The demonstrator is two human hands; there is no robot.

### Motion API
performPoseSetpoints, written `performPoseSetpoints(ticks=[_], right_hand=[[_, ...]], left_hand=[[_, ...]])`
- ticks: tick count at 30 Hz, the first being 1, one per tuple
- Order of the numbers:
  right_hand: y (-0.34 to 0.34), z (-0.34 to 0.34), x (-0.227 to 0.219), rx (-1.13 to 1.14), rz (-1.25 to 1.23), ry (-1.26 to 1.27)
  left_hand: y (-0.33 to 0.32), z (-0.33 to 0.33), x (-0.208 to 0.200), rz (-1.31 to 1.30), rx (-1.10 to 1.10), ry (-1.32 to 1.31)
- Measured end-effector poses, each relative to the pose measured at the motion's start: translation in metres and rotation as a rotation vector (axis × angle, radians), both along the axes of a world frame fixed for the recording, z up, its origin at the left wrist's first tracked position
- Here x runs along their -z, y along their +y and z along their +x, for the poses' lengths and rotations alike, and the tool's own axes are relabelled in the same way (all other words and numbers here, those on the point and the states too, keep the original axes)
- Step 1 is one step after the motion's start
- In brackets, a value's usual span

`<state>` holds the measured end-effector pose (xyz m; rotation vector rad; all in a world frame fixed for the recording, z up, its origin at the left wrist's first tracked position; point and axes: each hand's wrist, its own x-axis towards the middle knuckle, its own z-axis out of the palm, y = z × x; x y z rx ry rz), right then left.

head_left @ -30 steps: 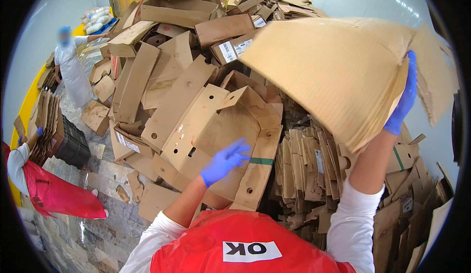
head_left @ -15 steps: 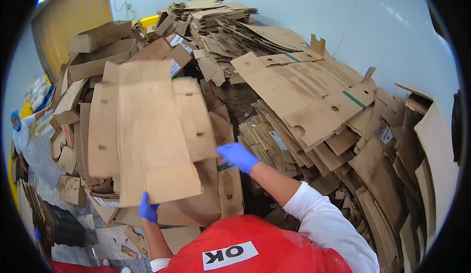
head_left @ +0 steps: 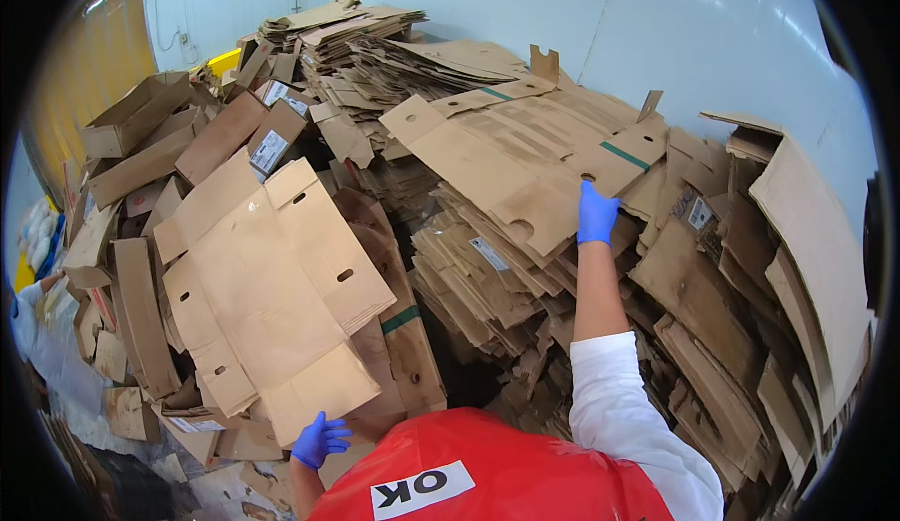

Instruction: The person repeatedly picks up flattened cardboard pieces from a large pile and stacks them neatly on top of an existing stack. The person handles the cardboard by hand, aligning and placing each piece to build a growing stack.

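An opened-out cardboard box (head_left: pixel 258 277) with oval hand holes lies tilted across the pile at left. My left hand (head_left: pixel 321 441), in a blue glove, is just below its near edge, fingers spread and holding nothing. My right hand (head_left: pixel 597 214), also blue-gloved, reaches forward to the stack at right. Its fingers are closed at a hand hole in the top flattened cardboard box (head_left: pixel 534 170), which carries green strips of tape. The fingertips are partly hidden there.
Flattened cardboard (head_left: pixel 487 268) is stacked unevenly in the middle. Unflattened boxes (head_left: pixel 141 113) heap up at far left. Large bent cardboard sheets (head_left: pixel 806 240) lean at right, near the pale wall (head_left: pixel 675 34). Another person's arm (head_left: pixel 42 287) shows at the left rim.
The opened-out box has left my hands and now rests on the left pile. My left hand has opened; my right has moved right and forward to the taped box. The view has shifted right.
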<state>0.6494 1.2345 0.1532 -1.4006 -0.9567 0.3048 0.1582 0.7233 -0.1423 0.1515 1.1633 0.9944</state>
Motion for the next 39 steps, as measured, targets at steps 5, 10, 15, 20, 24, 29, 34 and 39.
performPoseSetpoints(ticks=[5,10,15,20,24,29,34,39], right_hand=[[0.009,0.015,0.028,-0.053,0.06,0.29],[-0.014,0.012,0.01,-0.219,0.013,0.519],[-0.027,0.002,-0.003,-0.461,-0.214,0.708],[-0.048,-0.024,-0.02,-0.593,-0.249,0.586],[-0.082,-0.06,-0.028,-0.657,-0.217,0.638],[-0.131,-0.089,-0.026,-0.738,-0.249,0.713],[-0.188,-0.102,-0.017,-0.905,-0.26,0.725],[-0.226,-0.084,-0.019,-1.102,-0.553,0.678]], left_hand=[[0.041,0.027,-0.037,0.163,0.025,0.02],[0.079,0.043,-0.07,0.282,0.055,0.14],[0.113,0.06,-0.095,0.404,0.143,0.023],[0.171,0.086,-0.137,0.543,0.257,0.036],[0.23,0.113,-0.177,0.65,0.278,-0.021],[0.308,0.129,-0.231,0.585,0.146,-0.275],[0.345,0.133,-0.26,0.618,-0.072,-0.481],[0.32,0.098,-0.259,0.535,-0.133,-0.163]])
